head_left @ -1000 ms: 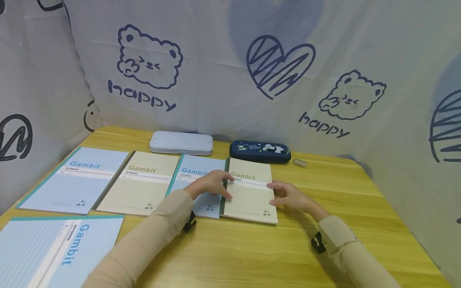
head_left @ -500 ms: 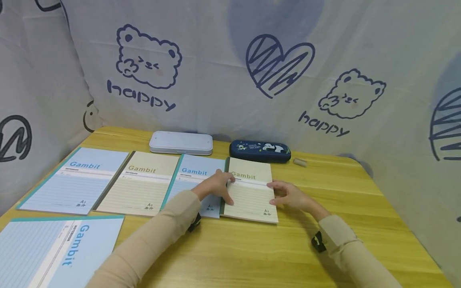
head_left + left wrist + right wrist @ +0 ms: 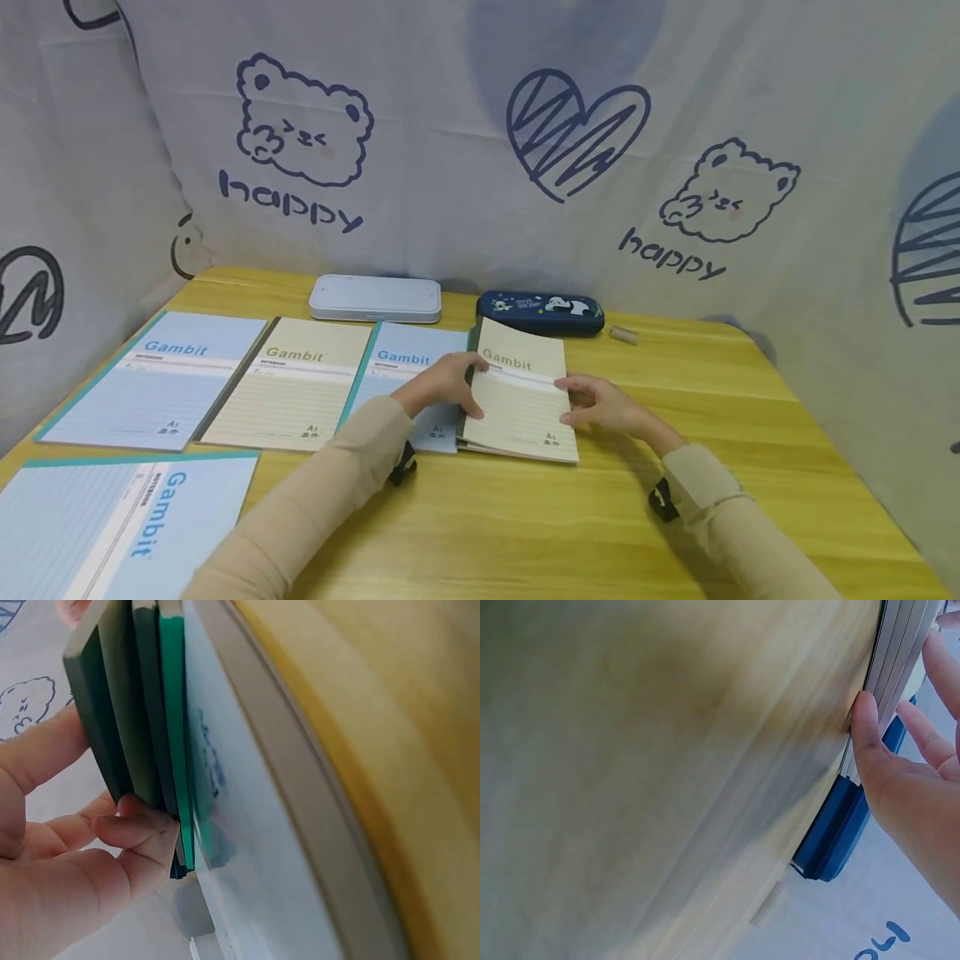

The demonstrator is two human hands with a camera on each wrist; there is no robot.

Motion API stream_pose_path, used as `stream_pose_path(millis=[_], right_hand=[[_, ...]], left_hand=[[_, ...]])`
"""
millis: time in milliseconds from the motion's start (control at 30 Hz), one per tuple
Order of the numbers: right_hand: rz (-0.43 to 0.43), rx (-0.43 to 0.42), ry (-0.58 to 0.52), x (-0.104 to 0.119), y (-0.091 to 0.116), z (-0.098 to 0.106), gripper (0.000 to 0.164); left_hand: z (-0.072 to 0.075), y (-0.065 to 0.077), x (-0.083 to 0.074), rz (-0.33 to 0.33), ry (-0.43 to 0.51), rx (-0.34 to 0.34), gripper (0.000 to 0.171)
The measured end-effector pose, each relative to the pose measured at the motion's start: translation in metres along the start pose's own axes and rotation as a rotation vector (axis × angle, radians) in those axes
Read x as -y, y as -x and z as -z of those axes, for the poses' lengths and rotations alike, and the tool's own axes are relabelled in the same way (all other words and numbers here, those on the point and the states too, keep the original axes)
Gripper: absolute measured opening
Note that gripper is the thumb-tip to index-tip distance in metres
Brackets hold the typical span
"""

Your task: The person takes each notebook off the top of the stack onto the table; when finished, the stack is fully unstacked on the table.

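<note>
At the far left, a sideways blue notebook (image 3: 206,517) is lying on the desk (image 3: 540,533), its green spine facing twelve o'clock. Beyond that spine, at twelve o'clock, a second blue notebook (image 3: 161,383) is lying flat, and a grey-spined cream notebook (image 3: 288,392) is lying beside it at three o'clock. Next at three o'clock comes a third blue notebook (image 3: 397,379), with a white case (image 3: 375,298) sitting past its far edge. Reaching in from eight o'clock, the left hand (image 3: 444,387) is holding the top cream notebook (image 3: 521,396) by its spine edge, that side rising above the lower notebooks (image 3: 172,727) stacked underneath. A navy pencil case (image 3: 525,315) is sitting at the top cream notebook's twelve o'clock. At three o'clock, the right hand (image 3: 607,408) is touching the stack's opposite edge, thumb and fingers standing apart. An eraser-like piece (image 3: 624,335) is lying at two o'clock.
</note>
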State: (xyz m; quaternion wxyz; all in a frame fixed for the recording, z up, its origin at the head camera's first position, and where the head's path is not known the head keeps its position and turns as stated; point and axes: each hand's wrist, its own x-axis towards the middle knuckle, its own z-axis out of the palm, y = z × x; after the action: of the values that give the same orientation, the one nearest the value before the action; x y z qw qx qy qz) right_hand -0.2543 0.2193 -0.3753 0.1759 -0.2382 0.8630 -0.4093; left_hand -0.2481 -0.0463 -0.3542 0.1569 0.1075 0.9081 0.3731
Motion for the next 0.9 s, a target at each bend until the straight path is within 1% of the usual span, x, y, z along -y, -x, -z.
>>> stream_pose_path(millis=[167,433,600,700,900], right_hand=[[-0.011,0.004,-0.021,-0.0016,0.0006,0.0004,0.056],[-0.006,0.01,-0.031,0.0003,-0.0001,-0.0005,0.056],[-0.009,0.013,-0.033,0.0029,0.0006,-0.0011,0.056],[-0.007,0.013,-0.034,0.0035,0.0009,-0.0008,0.056],[-0.016,0.009,-0.045,0.0029,0.0017,0.0006,0.059]], left_hand=[[0.0011,0.0003,0.0011,0.021,0.091,-0.002,0.068],[0.0044,0.0012,0.0066,0.043,0.178,0.011,0.069],[0.0074,0.0028,0.0072,0.012,0.224,-0.002,0.067],[0.0089,0.0035,0.0055,0.007,0.279,-0.009,0.064],[0.0088,0.0038,0.0054,0.038,0.428,-0.002,0.06]])
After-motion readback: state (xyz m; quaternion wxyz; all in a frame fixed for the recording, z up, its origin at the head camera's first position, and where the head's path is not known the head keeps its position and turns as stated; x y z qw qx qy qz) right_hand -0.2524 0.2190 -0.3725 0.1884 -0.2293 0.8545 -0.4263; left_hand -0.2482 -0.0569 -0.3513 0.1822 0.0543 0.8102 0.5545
